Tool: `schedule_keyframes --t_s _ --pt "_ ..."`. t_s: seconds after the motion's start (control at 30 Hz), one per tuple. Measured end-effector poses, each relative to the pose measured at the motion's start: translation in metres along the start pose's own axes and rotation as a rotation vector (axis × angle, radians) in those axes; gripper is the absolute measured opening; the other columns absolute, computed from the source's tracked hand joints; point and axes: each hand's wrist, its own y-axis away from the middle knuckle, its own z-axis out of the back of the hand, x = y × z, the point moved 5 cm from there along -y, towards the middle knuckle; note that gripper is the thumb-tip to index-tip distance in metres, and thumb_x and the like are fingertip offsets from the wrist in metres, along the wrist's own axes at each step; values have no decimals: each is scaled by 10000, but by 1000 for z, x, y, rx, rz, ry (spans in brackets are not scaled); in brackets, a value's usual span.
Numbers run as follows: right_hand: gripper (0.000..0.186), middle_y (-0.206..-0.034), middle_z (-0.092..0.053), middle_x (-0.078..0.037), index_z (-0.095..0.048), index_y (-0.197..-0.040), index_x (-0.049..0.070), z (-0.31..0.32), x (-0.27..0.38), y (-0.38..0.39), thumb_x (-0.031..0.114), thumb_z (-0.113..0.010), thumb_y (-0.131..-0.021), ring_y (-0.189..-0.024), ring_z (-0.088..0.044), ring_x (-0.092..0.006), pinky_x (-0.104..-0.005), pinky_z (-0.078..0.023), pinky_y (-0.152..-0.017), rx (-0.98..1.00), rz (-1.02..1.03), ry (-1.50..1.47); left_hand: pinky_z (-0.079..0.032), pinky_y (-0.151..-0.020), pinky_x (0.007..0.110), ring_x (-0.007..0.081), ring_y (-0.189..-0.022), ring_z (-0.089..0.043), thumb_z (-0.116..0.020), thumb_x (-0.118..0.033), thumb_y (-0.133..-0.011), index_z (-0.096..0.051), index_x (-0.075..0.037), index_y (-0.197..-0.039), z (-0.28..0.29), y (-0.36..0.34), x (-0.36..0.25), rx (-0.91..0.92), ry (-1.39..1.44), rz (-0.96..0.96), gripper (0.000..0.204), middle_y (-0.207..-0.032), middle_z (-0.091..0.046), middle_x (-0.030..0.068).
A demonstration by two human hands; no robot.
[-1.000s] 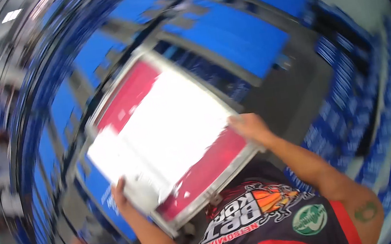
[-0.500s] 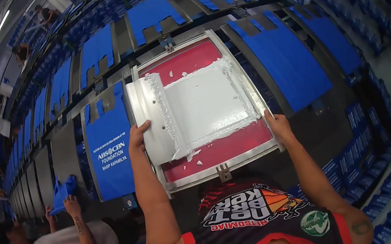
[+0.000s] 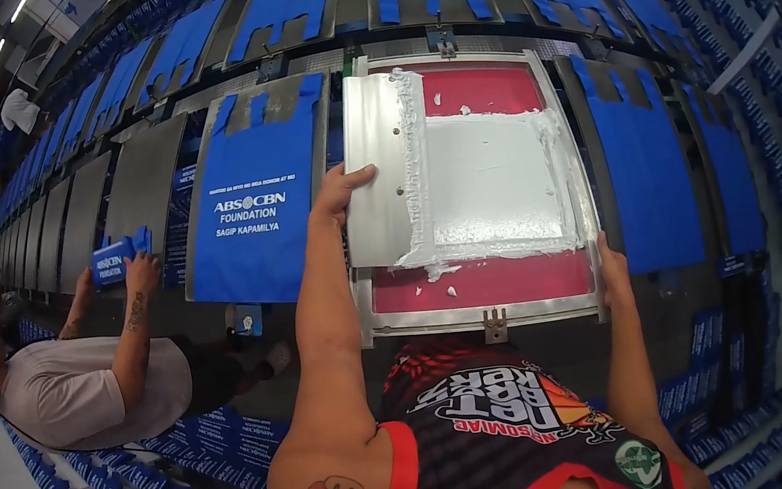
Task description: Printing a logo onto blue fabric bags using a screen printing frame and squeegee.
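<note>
A screen printing frame (image 3: 483,316) with metal rails and red mesh lies in front of me, with a broad rectangle of white ink (image 3: 492,179) across its middle. Along its left side rests a wide metal squeegee (image 3: 376,186), its right edge caked with white ink. My left hand (image 3: 335,195) is closed round the left side, thumb over the squeegee's outer edge and fingers mostly hidden beneath. My right hand (image 3: 615,274) grips the frame's right rail near its lower corner, fingers partly hidden. What lies under the mesh cannot be seen.
On the left board is a blue bag (image 3: 249,205) with white print; a plain blue bag (image 3: 640,167) lies to the right. More blue bags on boards form a far row. At left a co-worker (image 3: 98,379) holds a folded blue bag (image 3: 122,256). A metal hinge (image 3: 495,326) juts nearby.
The view has turned, so the frame stands straighter and further right in the picture. Both my hands keep their hold. The co-worker's blue bag has gone from loose to folded, print showing.
</note>
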Motion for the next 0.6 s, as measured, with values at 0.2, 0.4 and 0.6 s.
schedule_keyframes --t_s 0.2,0.4,0.6 --pt "717 -991 -650 -148 -646 -1055 -90 -2 11 11 594 -586 -848 -951 -569 -192 -350 -439 -862 -64 124 66 -570 -734 416 268 -827 -681 -713 -147 -801 -568 42 -1143 -2 3 4 29 22 -23 416 -981 -670 148" --pt "730 -1026 -648 -163 -617 -1119 -87 -20 6 14 594 -568 -860 -968 -567 -197 -344 -433 -874 57 120 87 -568 -745 418 270 -845 -680 -702 -125 -810 -575 37 -1149 23 -10 28 67 71 -20 396 -1005 -667 159" --pt "617 -1054 -635 -140 -583 -1193 -57 0 -7 1 466 -630 -868 -982 -575 -186 -330 -433 -882 -50 368 207 -555 -763 409 266 -846 -678 -715 -113 -795 -573 51 -1149 15 -15 26 12 47 25 415 -1018 -662 172"
